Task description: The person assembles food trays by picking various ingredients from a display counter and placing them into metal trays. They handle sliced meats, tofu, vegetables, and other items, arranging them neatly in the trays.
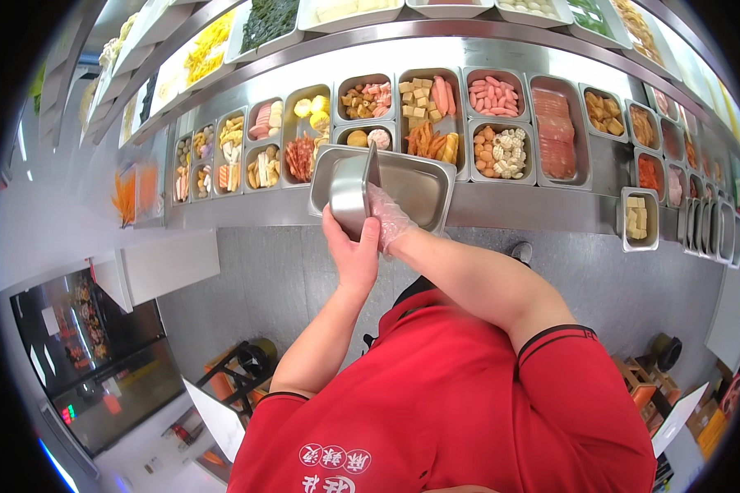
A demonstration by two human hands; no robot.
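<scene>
Head view, looking down: a person in a red shirt stands at a stainless steel desk point(543, 209) lined with recessed food pans. Left hand point(355, 251), bare, has its fingers wrapped around a small deep steel pan point(349, 193), held tilted on edge over a larger empty steel pan point(415, 185) resting on the desk's front ledge. Right hand point(389, 218), in a clear plastic glove, reaches into the small pan; whether its fingers are clenched cannot be told. Beyond lie pans of sausages point(494, 97), sliced meat point(555, 131) and tofu cubes point(636, 218).
</scene>
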